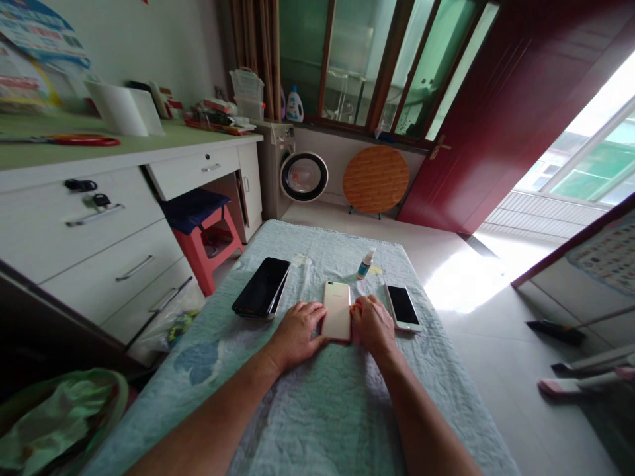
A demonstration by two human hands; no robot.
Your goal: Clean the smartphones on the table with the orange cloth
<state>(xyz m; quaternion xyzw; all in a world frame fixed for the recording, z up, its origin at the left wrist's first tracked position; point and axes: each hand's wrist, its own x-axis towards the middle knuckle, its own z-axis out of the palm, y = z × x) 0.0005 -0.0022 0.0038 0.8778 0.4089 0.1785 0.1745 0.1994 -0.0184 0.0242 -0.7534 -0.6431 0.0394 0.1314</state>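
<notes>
A gold phone (337,309) lies face down in the middle of a table covered with a pale green quilted cloth (317,403). My left hand (296,332) rests on the cloth with its fingers curled against the phone's left edge. My right hand (373,324) presses against the phone's right edge, its fingers closed. A black tablet (262,286) lies to the left of my left hand. A white phone (402,307) lies screen up just right of my right hand. A small spray bottle (366,263) stands behind the gold phone.
A white desk with drawers (99,225) runs along the left, with a red stool (206,231) under it. A washing machine (297,173) and a round wooden tabletop (376,178) stand at the far wall. A dark red door (496,119) is open on the right.
</notes>
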